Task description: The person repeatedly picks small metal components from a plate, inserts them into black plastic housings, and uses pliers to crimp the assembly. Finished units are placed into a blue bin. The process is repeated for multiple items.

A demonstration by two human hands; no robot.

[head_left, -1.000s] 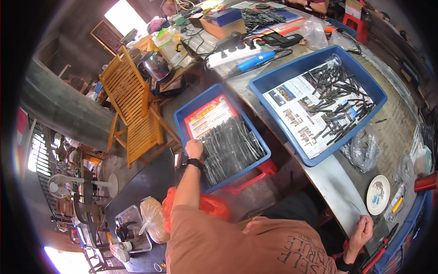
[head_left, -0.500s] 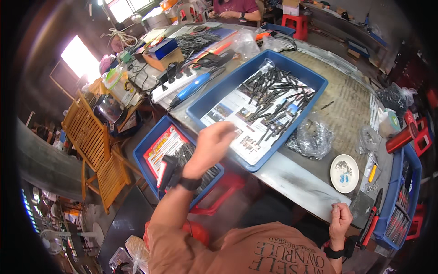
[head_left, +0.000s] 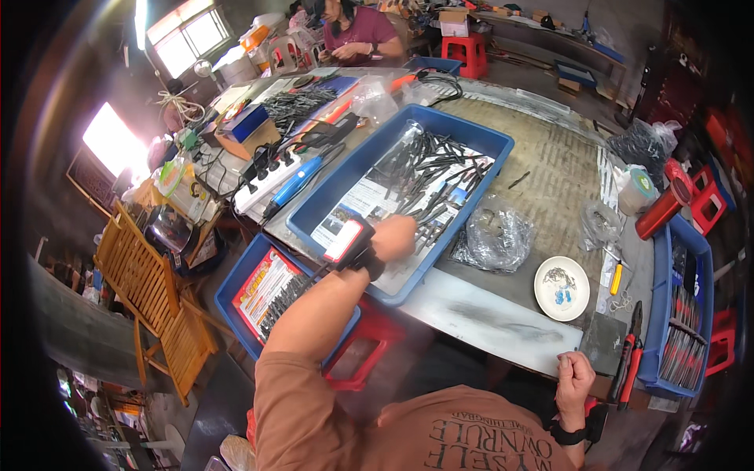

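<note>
The head-worn fisheye camera looks down and forward from above the wearer's shirt point(head_left: 393, 428), near the table point(head_left: 550, 169), its view reaching a far window point(head_left: 188, 33).

left of the worktable point(head_left: 550, 153) stands a slatted wooden chair point(head_left: 141, 263); beyond the worktable's far left, two windows point(head_left: 118, 140) glare white; behind the worktable stands a red stool point(head_left: 465, 45).

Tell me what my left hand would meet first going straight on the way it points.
Probably the black strips in the blue tray, just beyond the left hand, though its height above them is hard to judge.
</note>
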